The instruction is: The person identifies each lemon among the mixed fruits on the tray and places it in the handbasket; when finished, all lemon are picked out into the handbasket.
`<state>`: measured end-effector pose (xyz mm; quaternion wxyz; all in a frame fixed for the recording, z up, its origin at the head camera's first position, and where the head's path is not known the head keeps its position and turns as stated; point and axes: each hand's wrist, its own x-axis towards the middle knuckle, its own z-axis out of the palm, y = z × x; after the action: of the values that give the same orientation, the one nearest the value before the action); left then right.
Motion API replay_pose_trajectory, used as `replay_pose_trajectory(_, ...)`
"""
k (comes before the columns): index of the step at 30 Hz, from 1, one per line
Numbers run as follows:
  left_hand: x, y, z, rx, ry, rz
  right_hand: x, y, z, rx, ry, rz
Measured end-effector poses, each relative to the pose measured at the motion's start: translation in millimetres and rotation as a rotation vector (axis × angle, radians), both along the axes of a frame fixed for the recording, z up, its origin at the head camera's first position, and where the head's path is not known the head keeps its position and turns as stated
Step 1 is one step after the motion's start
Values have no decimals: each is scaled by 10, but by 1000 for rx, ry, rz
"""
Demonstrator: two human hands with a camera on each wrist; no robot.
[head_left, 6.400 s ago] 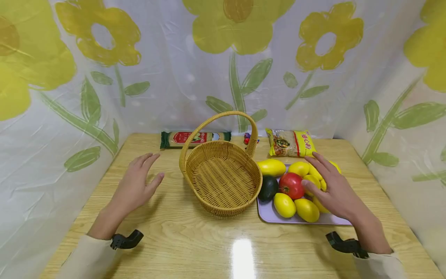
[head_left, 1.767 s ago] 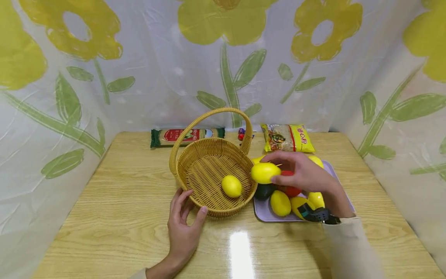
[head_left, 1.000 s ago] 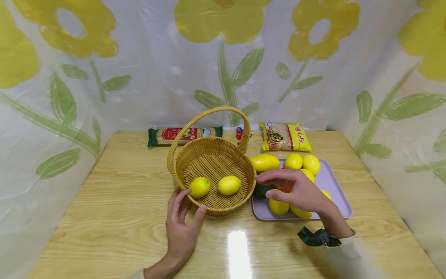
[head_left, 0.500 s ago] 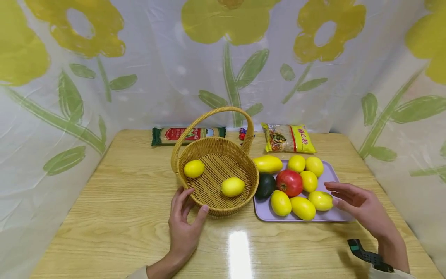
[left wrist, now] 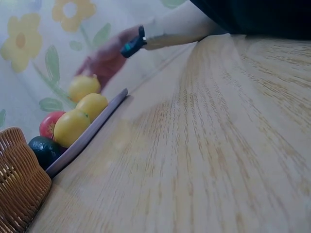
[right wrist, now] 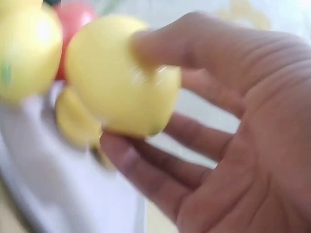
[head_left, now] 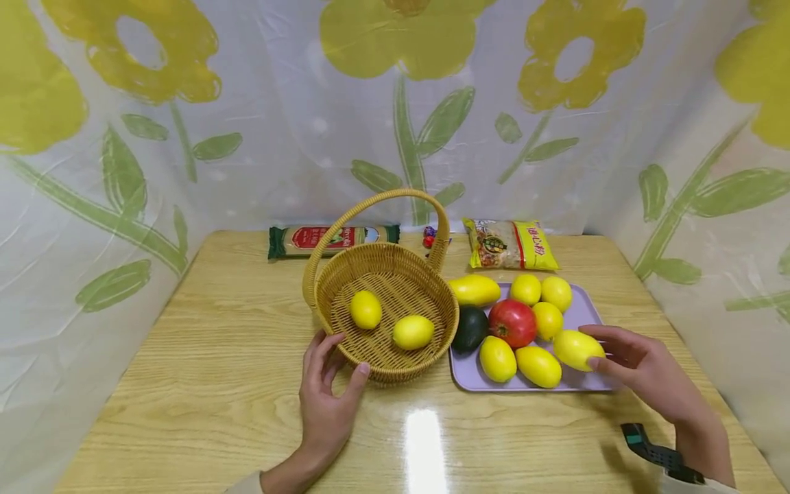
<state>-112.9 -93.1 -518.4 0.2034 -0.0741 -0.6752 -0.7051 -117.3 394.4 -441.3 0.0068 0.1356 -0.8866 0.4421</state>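
My right hand (head_left: 648,370) pinches a lemon (head_left: 577,350) between thumb and fingers, over the right part of the lilac tray (head_left: 592,381). The right wrist view shows the lemon (right wrist: 121,73) from close up, with the thumb on one side and fingers on the other. My left hand (head_left: 327,405) holds the near left rim of a round wicker basket (head_left: 395,370), fingers and thumb at its edge. Inside the basket lie two lemons, one at the left (head_left: 366,310) and one at the right (head_left: 413,333). The left wrist view does not show the left hand itself.
The tray also bears a red pomegranate (head_left: 512,323), a dark green avocado (head_left: 470,329) and several yellow fruits. A long yellow fruit (head_left: 475,291) lies at its back left. Behind stand a green-ended noodle pack (head_left: 308,240), small wrapped sweets (head_left: 428,237) and a yellow food bag (head_left: 511,245).
The right hand moved from above the basket's side to the tray's right and took hold of a lemon, lifting it. A second lemon dropped into the basket and rolled. The left hand stayed at the rim.
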Motion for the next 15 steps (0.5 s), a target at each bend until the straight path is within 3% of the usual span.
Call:
replay_pose_trajectory(3, 1, -3, 2, 2, 5, 6, -29, -161, 202, -31, 57, 44)
replay_pose_trajectory(8, 2, -11, 0, 3, 2, 17, -227, -629, 503, -84, 105, 206)
replay_pose_trajectory(13, 1, -11, 1, 3, 2, 15, -490, -1195, 607, -95, 83, 416)
replay_pose_trajectory(15, 9, -18, 4, -1, -1, 16, -579, -1440, 608, -50, 68, 475)
